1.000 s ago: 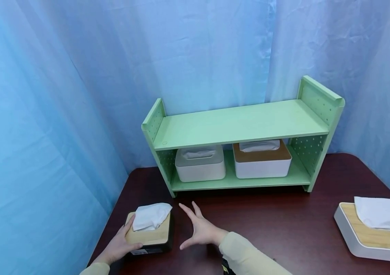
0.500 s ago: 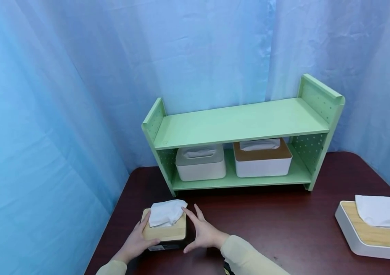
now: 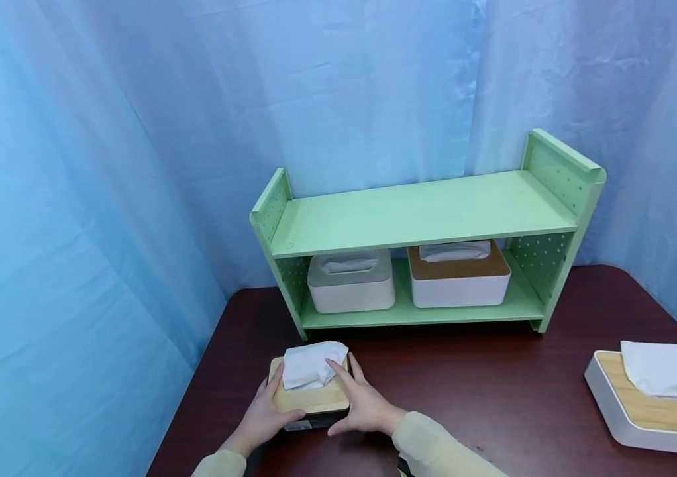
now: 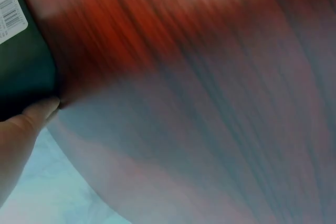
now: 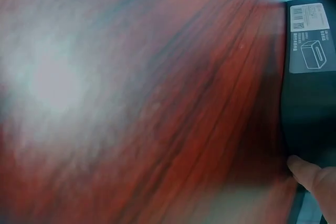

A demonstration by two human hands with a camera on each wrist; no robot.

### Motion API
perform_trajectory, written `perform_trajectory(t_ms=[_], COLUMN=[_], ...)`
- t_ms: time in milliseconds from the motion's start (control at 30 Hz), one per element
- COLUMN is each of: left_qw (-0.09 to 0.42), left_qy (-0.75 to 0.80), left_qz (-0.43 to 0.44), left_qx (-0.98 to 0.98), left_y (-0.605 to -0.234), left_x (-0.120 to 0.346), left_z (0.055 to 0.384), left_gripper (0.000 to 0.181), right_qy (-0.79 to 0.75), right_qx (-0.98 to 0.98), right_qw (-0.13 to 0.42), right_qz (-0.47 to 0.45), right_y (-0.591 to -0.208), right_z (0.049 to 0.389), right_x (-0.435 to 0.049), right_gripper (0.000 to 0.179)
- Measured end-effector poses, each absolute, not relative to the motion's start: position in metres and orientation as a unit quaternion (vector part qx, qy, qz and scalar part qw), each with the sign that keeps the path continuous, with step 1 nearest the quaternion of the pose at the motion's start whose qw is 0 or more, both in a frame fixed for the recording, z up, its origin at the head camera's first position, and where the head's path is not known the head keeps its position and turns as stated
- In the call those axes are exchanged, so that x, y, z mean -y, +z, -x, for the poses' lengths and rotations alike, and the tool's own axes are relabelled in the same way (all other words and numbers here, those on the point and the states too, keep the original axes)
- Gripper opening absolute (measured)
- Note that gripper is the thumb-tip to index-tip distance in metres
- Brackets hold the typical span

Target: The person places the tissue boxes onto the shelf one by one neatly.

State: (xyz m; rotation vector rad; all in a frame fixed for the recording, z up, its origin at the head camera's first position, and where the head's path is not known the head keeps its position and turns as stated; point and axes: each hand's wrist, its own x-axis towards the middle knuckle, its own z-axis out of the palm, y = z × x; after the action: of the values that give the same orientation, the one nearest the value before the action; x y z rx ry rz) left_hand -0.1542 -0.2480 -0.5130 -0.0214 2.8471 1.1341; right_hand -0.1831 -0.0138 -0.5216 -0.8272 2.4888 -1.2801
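Observation:
A black tissue box [image 3: 317, 401] with a light wooden lid sits on the dark red-brown table, white tissue [image 3: 305, 368] poking out of its top. My left hand [image 3: 262, 416] grips its left side, thumb along the front face. On the right side my right hand [image 3: 367, 405] holds it, thumb by the front corner and fingers at the lid's edge. In the left wrist view the left thumb [image 4: 41, 113] meets the dark front corner. The right wrist view has the right thumb [image 5: 307, 171] at the other corner and a printed label [image 5: 311, 38] on the front.
Behind the box stands a green two-tier shelf [image 3: 422, 215]. Its lower tier carries a white tissue box with a grey lid [image 3: 352, 295] and another with a brown lid [image 3: 460, 288]. A white, wood-topped tissue box [image 3: 660, 404] lies at the right. Blue curtains [image 3: 362, 86] surround the table.
The black tissue box has slid right and slightly toward the shelf with my left hand on it. My right hand, apart from it a second ago, now holds its right side.

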Motion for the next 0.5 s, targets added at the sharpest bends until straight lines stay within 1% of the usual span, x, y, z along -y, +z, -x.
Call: perform_trajectory(t_ms=[133, 267, 333, 500], left_qw=[0.031, 0.035, 0.040, 0.046], left_qy=[0.380, 0.388, 0.378, 0.355], left_qz=[-0.008, -0.031, -0.040, -0.064], left_qx=[-0.924, -0.920, -0.924, -0.931], left_y=[-0.516, -0.518, -0.517, -0.517], left_x=[0.239, 0.231, 0.226, 0.216], left_z=[0.153, 0.153, 0.154, 0.157], left_gripper=[0.118, 0.126, 0.125, 0.112], right_qy=[-0.422, -0.410, -0.407, -0.404], right_qx=[-0.859, -0.869, -0.872, -0.877], right_qw=[0.096, 0.079, 0.076, 0.069], right_qz=[0.274, 0.266, 0.261, 0.249], right_y=[-0.522, -0.522, -0.522, -0.524], right_z=[0.186, 0.189, 0.190, 0.189], right_x=[0.007, -0.002, -0.007, -0.017], right_gripper=[0.113, 0.111, 0.109, 0.103])
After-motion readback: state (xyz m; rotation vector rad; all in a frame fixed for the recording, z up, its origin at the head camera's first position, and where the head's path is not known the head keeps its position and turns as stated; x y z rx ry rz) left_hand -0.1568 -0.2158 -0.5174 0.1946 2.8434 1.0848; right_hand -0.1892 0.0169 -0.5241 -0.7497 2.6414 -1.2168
